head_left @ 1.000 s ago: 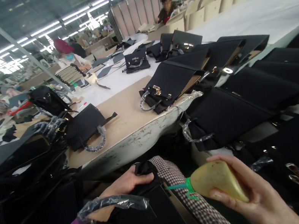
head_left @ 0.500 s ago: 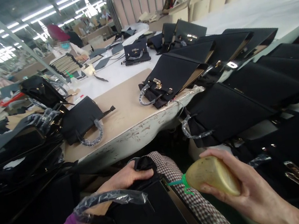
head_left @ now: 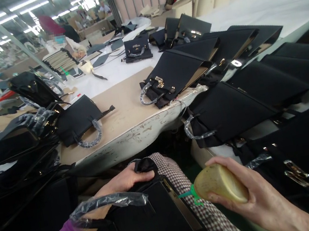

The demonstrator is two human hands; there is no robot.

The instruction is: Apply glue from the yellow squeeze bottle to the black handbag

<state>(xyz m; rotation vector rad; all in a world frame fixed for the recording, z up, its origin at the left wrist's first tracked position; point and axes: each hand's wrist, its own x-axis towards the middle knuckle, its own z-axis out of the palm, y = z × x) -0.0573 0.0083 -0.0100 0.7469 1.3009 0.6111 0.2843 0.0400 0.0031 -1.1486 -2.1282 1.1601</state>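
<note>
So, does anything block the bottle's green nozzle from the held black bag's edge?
Nothing visible does: the nozzle points at the edge of the bag; the plastic-wrapped handle lies off that path.

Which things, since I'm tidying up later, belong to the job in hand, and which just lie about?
In the job:
held black bag, its end in the left hand
yellowish bottle, in the right hand

Apparently just lying about:
small black bag on the tan board
black bags at the right

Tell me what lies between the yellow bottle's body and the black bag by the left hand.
The green nozzle, in the head view, with checked cloth showing behind it.
</note>
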